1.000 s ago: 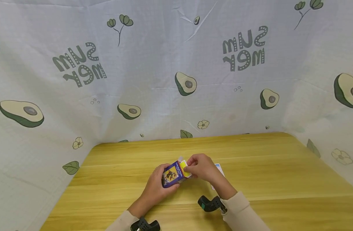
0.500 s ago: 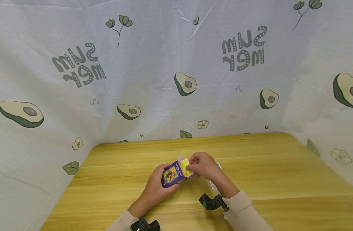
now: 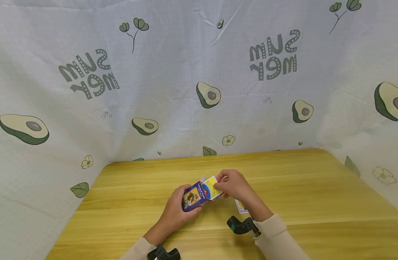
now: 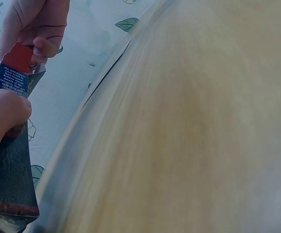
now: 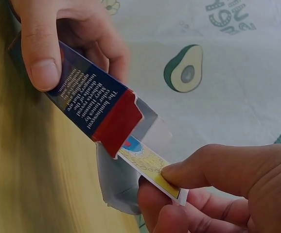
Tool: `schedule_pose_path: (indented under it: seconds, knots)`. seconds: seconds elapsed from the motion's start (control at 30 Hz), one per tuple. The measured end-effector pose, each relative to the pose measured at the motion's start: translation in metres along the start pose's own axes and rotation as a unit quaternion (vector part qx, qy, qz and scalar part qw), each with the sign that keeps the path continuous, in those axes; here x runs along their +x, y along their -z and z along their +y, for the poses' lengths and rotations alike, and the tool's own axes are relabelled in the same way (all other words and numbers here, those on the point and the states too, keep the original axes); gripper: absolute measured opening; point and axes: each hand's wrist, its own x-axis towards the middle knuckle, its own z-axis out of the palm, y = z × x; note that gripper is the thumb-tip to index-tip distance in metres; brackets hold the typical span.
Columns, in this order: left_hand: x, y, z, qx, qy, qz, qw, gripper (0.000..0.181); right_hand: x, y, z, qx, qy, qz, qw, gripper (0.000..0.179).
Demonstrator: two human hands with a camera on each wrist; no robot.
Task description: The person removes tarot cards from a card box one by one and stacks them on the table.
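Observation:
My left hand (image 3: 176, 209) grips a blue and purple tarot card box (image 3: 193, 198), its open end tilted up to the right. In the right wrist view, the left thumb lies along the box's printed side (image 5: 77, 97). Yellow tarot cards (image 3: 212, 186) stick partway out of the box mouth. My right hand (image 3: 232, 186) pinches their outer end, thumb on the yellow face and fingers beneath, as the right wrist view shows. The rest of the cards is hidden inside the box. Another card (image 3: 240, 206) lies on the table, partly covered by my right wrist.
Both hands are over a yellow wood-grain table (image 3: 137, 191). Behind it hangs a white cloth (image 3: 179, 65) with avocado prints. Black camera mounts (image 3: 241, 225) sit on both wrists, below the hands.
My right hand has moved up and to the right, drawing the cards farther out of the box. More of their yellow and blue face shows. The left hand and box have stayed put.

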Motion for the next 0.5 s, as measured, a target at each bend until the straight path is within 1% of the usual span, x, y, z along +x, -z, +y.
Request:
schedule_pose_path:
  seconds: [0.2,0.5]
  knots:
    - [-0.001,0.0,0.001,0.003,0.006,0.0,1.0,0.07,0.0,0.006,0.001,-0.01,-0.008,0.01,0.9999,0.014]
    - [-0.001,0.0,0.002,0.001,0.019,-0.003,0.9998,0.07,-0.001,0.019,0.001,0.002,-0.015,0.014,0.9998,0.018]
